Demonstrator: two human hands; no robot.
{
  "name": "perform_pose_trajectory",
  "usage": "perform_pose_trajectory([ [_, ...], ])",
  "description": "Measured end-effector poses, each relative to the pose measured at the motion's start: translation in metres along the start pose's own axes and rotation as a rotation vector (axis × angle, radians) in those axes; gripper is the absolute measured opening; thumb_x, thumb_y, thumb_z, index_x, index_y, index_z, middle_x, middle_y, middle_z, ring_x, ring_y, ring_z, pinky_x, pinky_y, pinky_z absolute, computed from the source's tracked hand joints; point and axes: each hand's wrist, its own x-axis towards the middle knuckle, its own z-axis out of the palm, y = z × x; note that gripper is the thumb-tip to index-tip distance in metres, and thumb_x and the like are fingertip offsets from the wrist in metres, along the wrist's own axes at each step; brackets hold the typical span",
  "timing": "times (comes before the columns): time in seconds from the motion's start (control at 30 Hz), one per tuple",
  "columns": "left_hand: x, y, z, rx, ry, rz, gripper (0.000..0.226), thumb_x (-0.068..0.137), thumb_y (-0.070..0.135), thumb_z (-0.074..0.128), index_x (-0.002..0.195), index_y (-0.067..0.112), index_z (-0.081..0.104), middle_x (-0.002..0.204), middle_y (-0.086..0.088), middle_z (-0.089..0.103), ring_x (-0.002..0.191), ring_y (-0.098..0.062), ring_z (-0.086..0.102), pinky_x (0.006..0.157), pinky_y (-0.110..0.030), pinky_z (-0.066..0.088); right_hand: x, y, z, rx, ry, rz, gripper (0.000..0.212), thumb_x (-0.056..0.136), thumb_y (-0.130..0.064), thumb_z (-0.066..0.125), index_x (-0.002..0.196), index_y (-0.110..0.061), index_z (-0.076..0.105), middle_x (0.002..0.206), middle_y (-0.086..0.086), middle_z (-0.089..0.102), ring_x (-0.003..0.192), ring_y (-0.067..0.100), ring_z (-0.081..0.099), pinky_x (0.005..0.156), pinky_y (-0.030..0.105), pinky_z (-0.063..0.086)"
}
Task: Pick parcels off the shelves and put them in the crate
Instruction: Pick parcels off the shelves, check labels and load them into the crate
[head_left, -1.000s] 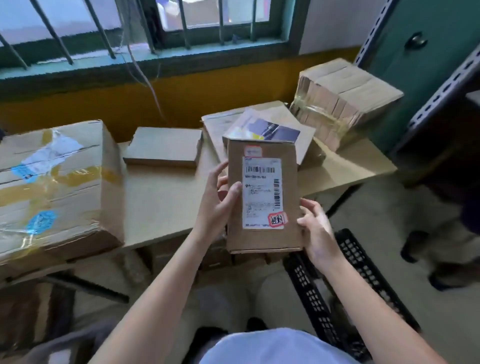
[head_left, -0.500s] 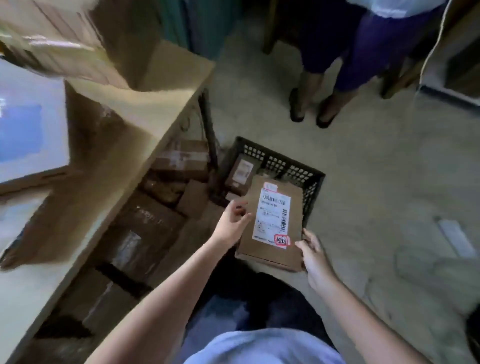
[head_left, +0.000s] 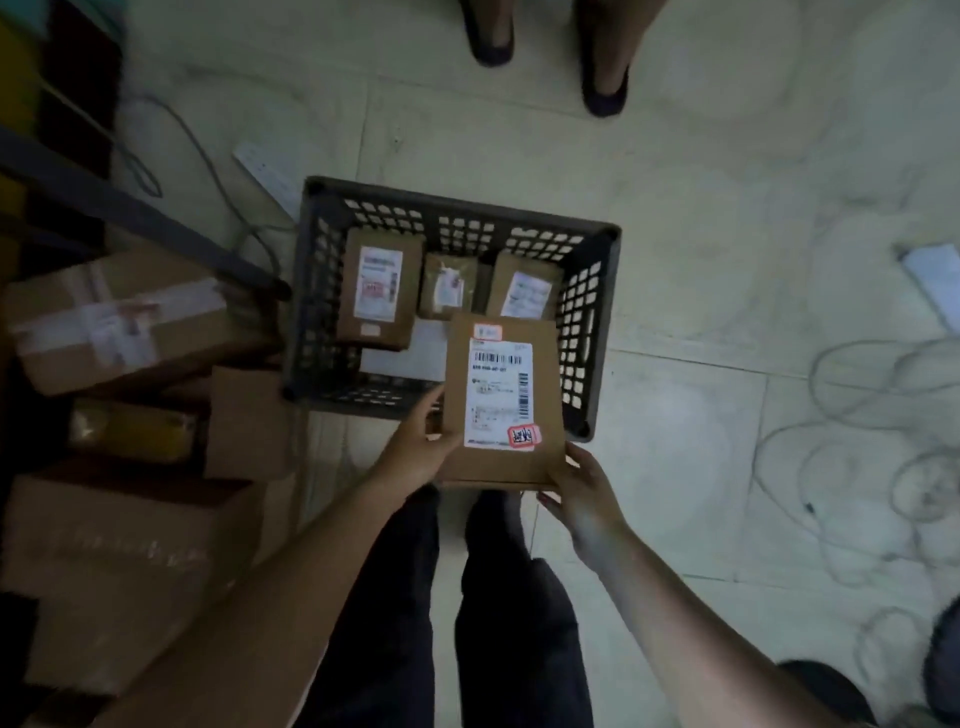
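Holding barcoded parcel (head_left: 501, 405) over crate (head_left: 457, 200), print seemingly unreadable

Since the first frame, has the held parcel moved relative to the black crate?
Yes. The parcel was up and left of the crate; now the left hand and right hand hold it over the crate's near rim.
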Motion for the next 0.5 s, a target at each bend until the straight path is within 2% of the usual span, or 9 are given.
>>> perform_pose_trajectory([
  [0.1,0.074,-0.006,0.006,0.012,0.005,0.058,0.061,0.089,0.010,0.057,0.141,0.028,0.031,0.135,-0.002,0.051,0.123,-0.019,0.050,0.104,-0.043,0.042,0.079,-0.005,0.018,0.011,-0.017,-0.062,0.028,0.094,-0.004,0.047,0.120,-0.014,0.051,0.102,0.003,0.063,0.088,0.017,0.061,0.072,0.028,0.051],
  [0.2,0.149,-0.017,-0.002,0.206,0.071,0.149,0.063,0.093,0.012,0.051,0.147,0.025,0.021,0.143,0.004,0.040,0.131,-0.019,0.040,0.109,-0.040,0.036,0.162,-0.011,0.047,-0.037,-0.025,-0.162,0.025,0.095,-0.007,0.048,0.115,-0.022,0.051,0.118,0.008,0.061,0.105,0.024,0.060,0.092,0.044,0.051],
  [0.3,0.211,-0.030,-0.029,0.453,0.228,0.263,0.061,0.095,0.018,0.048,0.147,0.022,0.018,0.154,-0.005,0.021,0.141,-0.021,0.021,0.112,-0.029,0.020,0.236,-0.013,0.089,-0.058,-0.033,-0.192,0.029,0.097,-0.016,0.046,0.125,-0.024,0.047,0.121,0.004,0.055,0.094,0.016,0.060,0.089,0.043,0.053],
  [0.37,0.240,-0.038,-0.050,0.730,0.306,0.335,0.056,0.095,0.020,0.046,0.146,0.019,0.023,0.155,-0.012,0.017,0.141,-0.028,0.018,0.113,-0.037,0.019,0.276,-0.005,0.122,-0.104,-0.022,-0.197,0.035,0.098,-0.019,0.043,0.133,-0.019,0.040,0.127,0.006,0.052,0.098,0.019,0.057,0.088,0.041,0.052],
  [0.43,0.263,-0.046,-0.068,1.026,0.275,0.458,0.054,0.093,0.016,0.049,0.144,0.015,0.030,0.154,-0.015,0.020,0.139,-0.034,0.023,0.111,-0.047,0.025,0.302,0.008,0.149,-0.153,0.018,-0.200,0.037,0.099,-0.018,0.040,0.136,-0.019,0.038,0.132,0.009,0.053,0.112,0.026,0.055,0.095,0.046,0.049],
  [0.5,0.282,-0.050,-0.079,1.222,0.138,0.483,0.059,0.091,0.017,0.051,0.145,0.016,0.028,0.156,-0.011,0.015,0.140,-0.032,0.019,0.111,-0.049,0.021,0.316,0.021,0.165,-0.191,0.066,-0.197,0.038,0.100,-0.019,0.036,0.137,-0.020,0.037,0.132,0.010,0.054,0.114,0.028,0.054,0.096,0.047,0.048],
])
